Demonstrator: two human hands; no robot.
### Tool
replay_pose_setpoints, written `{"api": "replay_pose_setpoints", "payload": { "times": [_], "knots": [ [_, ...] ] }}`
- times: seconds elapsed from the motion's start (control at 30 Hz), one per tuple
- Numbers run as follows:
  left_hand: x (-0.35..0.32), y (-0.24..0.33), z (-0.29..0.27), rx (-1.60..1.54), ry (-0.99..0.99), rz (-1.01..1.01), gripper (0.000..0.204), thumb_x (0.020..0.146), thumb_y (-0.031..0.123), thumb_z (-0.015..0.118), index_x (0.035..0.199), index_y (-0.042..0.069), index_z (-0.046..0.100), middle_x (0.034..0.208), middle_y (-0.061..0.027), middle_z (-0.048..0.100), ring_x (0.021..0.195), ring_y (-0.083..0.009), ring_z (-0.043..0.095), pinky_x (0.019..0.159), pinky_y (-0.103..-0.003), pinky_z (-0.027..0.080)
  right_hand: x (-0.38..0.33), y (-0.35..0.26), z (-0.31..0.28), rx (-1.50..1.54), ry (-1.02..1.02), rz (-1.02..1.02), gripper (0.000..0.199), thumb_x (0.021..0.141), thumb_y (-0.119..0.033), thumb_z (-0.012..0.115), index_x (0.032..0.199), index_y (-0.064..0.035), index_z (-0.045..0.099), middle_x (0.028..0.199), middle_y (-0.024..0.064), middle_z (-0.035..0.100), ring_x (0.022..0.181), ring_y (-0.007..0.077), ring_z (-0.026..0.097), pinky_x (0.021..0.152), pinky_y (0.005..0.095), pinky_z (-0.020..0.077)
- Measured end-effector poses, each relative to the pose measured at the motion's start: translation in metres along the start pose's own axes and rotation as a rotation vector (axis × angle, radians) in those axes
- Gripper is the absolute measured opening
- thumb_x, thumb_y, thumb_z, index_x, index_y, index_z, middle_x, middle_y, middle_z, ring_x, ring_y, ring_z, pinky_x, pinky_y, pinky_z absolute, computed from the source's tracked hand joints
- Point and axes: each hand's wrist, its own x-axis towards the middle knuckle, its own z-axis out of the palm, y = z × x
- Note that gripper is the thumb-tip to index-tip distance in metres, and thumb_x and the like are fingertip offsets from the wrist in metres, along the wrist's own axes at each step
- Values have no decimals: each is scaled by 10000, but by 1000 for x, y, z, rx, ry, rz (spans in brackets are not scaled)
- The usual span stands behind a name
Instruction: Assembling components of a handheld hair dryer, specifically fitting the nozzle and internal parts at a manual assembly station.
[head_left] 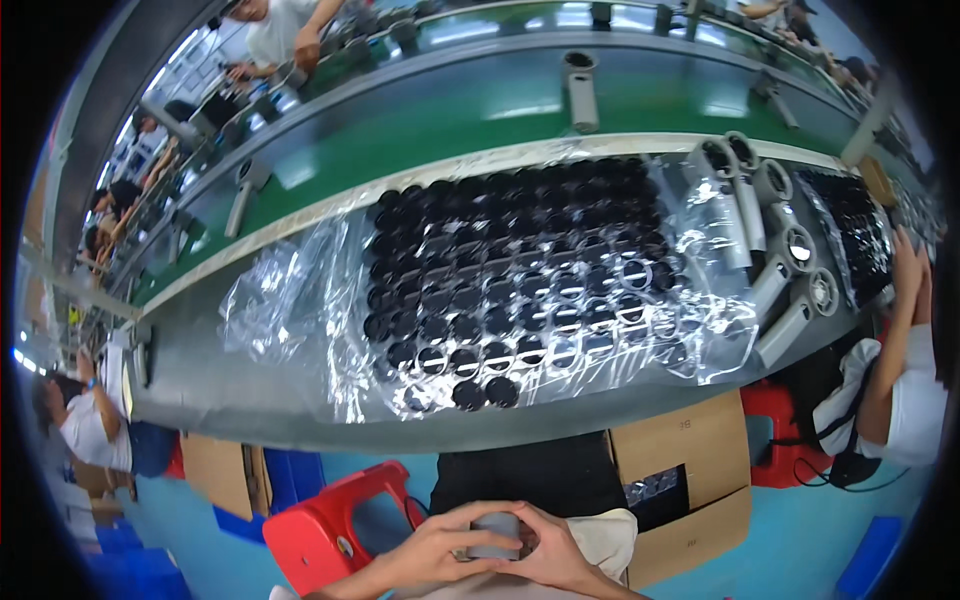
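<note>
Low at the front, over my lap, both hands hold a grey part with a rounded end [490, 533]. My left hand [437, 547] wraps its left side, fingers reaching across the front. From the right, my right hand [549, 548] closes on the same part. Fingers hide much of it, so its full shape cannot be made out. On the grey table beyond lies a clear plastic sheet [290, 290] with rows of round black caps [465, 328]. Two caps sit nearest the table's front edge.
Several grey hair-dryer-like housings [787, 328] lie at the right, beside another bag of black parts [850, 225]. A green conveyor belt [440, 115] carries more housings. A red stool [330, 525] and cardboard box [690, 435] stand below the table. Co-workers are at both sides.
</note>
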Motion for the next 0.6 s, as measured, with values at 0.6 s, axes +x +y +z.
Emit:
{"api": "replay_pose_setpoints", "payload": {
  "times": [0.6],
  "knots": [
    [42, 73, -21, -91, 382, 226, 468, 835, 171, 667, 1184, -75, 477, 1008, -208, 597, 887, -310, 608, 803, -392, 480, 92, -159, -64, 383, 464, -551, 827, 755, -360, 739, 1344, 35, 314, 1124, 149, 550, 1031, 219, 554, 888, 321, 441]
  ]
}}
